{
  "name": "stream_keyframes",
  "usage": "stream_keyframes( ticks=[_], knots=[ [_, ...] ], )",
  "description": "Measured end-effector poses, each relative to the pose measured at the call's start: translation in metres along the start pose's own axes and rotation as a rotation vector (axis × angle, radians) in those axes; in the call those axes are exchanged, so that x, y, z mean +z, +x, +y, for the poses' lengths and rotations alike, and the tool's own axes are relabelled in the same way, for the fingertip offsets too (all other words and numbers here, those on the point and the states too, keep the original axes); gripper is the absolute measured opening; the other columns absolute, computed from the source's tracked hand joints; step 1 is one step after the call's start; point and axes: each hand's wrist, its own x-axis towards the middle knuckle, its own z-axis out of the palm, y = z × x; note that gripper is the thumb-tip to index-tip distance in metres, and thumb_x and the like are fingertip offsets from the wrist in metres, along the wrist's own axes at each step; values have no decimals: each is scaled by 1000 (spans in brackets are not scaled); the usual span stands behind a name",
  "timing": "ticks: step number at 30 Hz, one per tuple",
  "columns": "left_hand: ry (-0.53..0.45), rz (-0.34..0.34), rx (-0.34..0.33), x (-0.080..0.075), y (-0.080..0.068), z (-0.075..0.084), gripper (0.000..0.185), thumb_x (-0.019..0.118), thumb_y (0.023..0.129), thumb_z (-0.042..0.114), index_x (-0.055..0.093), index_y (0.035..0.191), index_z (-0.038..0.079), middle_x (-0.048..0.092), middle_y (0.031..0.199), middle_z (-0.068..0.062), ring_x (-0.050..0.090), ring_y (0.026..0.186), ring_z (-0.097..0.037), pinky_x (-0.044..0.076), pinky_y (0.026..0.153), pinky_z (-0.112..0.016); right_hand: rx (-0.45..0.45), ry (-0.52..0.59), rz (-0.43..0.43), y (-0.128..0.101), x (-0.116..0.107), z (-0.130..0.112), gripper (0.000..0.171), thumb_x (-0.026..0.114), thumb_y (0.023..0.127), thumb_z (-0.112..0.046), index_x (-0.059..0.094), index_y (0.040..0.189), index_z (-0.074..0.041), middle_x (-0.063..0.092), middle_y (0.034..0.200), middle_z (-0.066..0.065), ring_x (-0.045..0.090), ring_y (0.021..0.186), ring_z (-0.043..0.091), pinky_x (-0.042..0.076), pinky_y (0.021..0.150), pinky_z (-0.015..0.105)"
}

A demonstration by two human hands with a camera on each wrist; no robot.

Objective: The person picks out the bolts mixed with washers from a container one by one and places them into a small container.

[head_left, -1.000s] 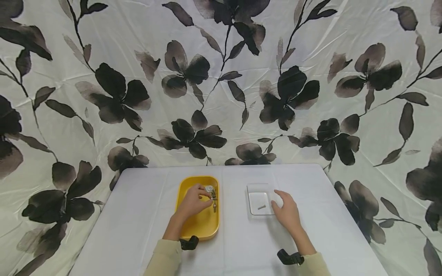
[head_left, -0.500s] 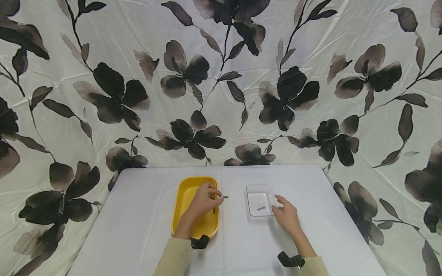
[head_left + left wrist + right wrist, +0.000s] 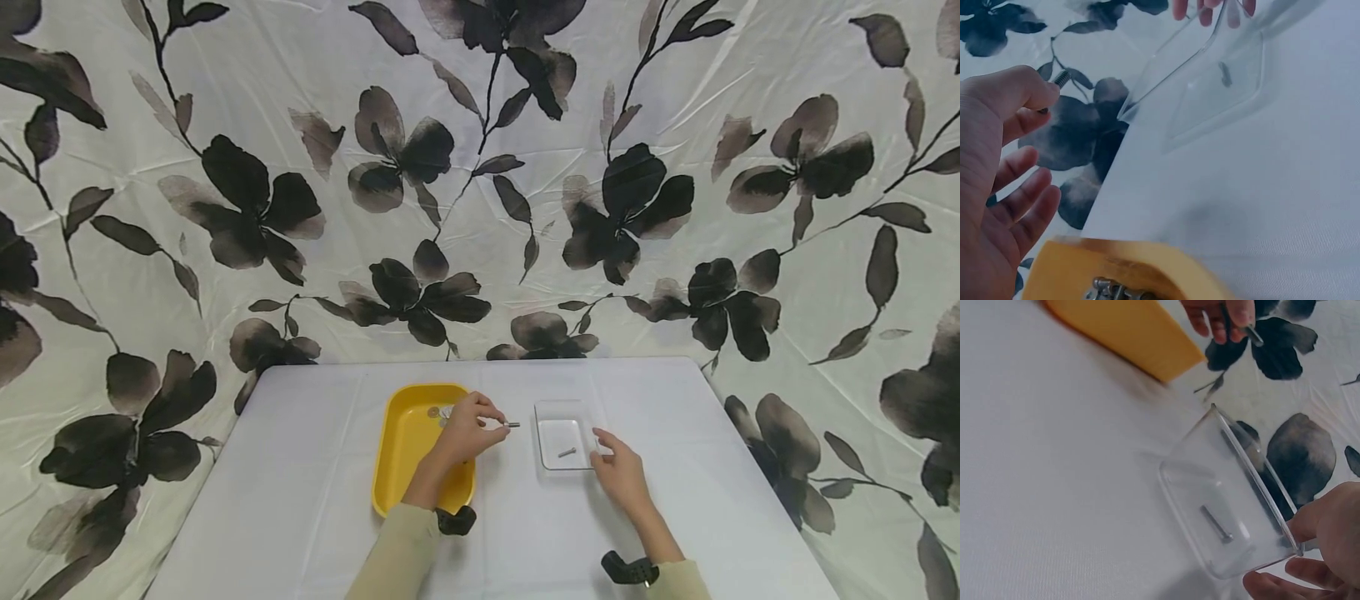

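My left hand is over the right rim of the yellow tray, pinching a small metal bolt between thumb and index finger. Its threaded end sticks out past the fingertips in the left wrist view; the rest is covered by the fingers. My right hand holds the right side of a clear plastic container, with digits on both sides of its corner in the right wrist view. Another bolt lies on the container's floor.
Inside the yellow tray are coins or washers and other metal hardware, partly hidden by my left hand. A white cloth covers the table. Floral fabric hangs behind its far edge.
My left hand has lifted a bolt out of the yellow tray and moved right, toward the clear container. The right hand and container have stayed nearly still.
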Motion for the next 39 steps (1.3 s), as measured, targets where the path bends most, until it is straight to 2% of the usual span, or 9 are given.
stream_keyframes(
  ticks=[9,15,18,24,32,39],
  knots=[
    [47,9,47,16,13,4,8,76,83,27,76,89,20,53,98,4,55,101,-30,51,82,-28,30,-16,-10,-2,1,-3,42,61,91,-7,56,132,-1,57,125,28,64,101,41,56,72,38],
    [55,5,24,25,22,7,11,75,84,27,77,91,18,52,98,4,55,99,-27,51,81,-27,20,-2,-7,-4,2,-4,40,59,90,-5,58,130,0,59,123,27,64,100,41,56,72,38],
    [37,5,18,31,25,10,12,75,84,25,77,91,15,52,98,2,55,99,-30,51,81,-28,12,-3,0,-5,2,-4,39,60,90,-5,59,129,0,60,122,26,65,99,41,56,72,38],
    [36,-16,2,43,35,12,11,75,84,26,77,90,17,52,97,2,55,100,-32,49,79,-30,17,-2,8,-6,1,-2,38,61,90,-6,60,128,-1,61,122,25,65,98,40,57,70,37],
    [69,-42,20,48,51,12,11,76,82,26,77,88,17,54,97,-1,56,100,-31,46,81,-33,14,6,11,-1,4,-3,39,60,90,-8,59,129,-1,60,123,24,65,98,40,56,72,38],
    [54,-52,2,54,53,14,8,77,82,24,76,86,17,51,98,3,54,98,-28,45,80,-32,13,-3,6,-2,6,3,39,61,90,-6,59,129,-1,61,123,24,65,98,41,56,72,38]
  ],
)
